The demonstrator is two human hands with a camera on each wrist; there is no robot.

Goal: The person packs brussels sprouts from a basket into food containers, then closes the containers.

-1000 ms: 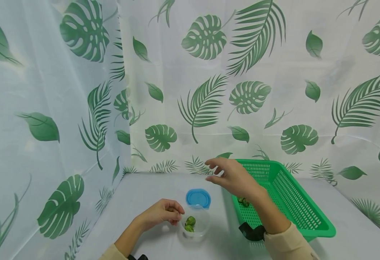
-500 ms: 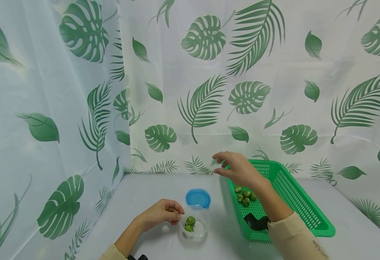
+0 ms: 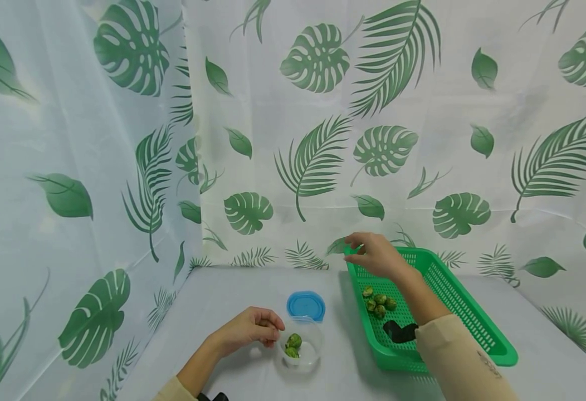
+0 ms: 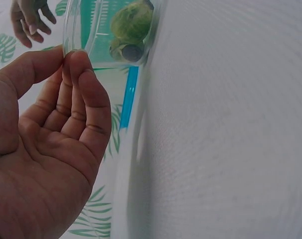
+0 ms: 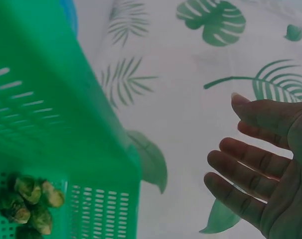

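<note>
A small clear container (image 3: pixel 309 356) stands on the white table with two green sprouts (image 3: pixel 293 341) inside. My left hand (image 3: pixel 268 328) sits at its left side, and in the left wrist view the thumb and fingertips (image 4: pixel 80 59) pinch the container's rim (image 4: pixel 70 31) beside a sprout (image 4: pixel 133 22). My right hand (image 3: pixel 360 250) hovers over the far left corner of the green basket (image 3: pixel 453 303), fingers loosely spread, holding nothing (image 5: pixel 230 144). Several sprouts (image 3: pixel 378 301) lie in the basket near its left wall (image 5: pixel 31 201).
A blue lid (image 3: pixel 306 305) lies flat just behind the container. The table (image 3: pixel 233 295) is draped in white cloth, and leaf-print curtains close it in at the left and back. The basket (image 5: pixel 51 99) fills the right half of the table.
My right hand has moved to the right, from above the blue lid to above the basket's far left corner. The left hand and container have stayed put.
</note>
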